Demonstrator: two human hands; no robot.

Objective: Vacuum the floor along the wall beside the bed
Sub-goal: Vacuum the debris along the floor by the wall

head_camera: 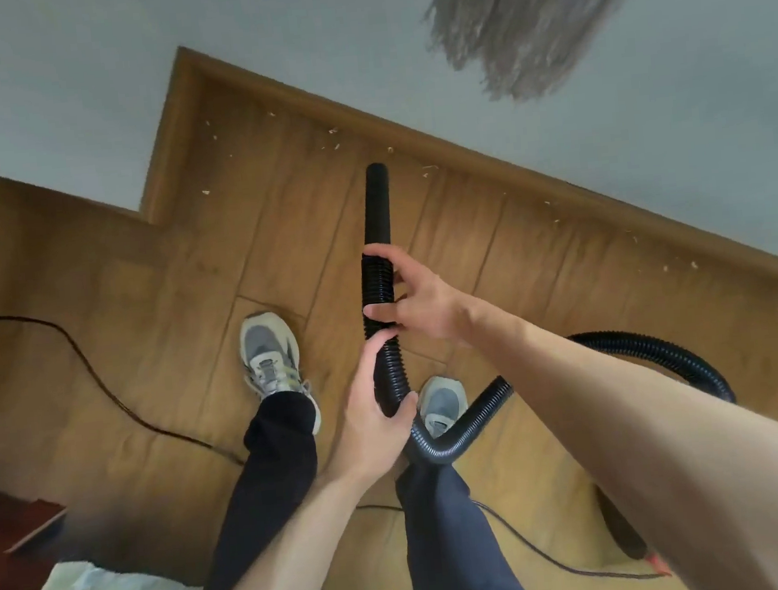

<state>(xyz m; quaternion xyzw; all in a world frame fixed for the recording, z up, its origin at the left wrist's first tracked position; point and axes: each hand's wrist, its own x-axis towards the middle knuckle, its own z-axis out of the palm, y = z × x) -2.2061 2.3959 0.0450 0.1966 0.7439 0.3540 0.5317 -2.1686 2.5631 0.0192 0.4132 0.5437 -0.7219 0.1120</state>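
Over wood floor [529, 254], black ribbed hose [377, 278]

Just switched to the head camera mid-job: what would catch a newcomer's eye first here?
The black vacuum hose stands mid-frame, gripped by both hands: the right hand higher up, the left hand lower, with its nozzle aimed at the floor near the baseboard. Pale scraps of debris lie scattered along that baseboard, and a grey mop head hangs blurred at top right.
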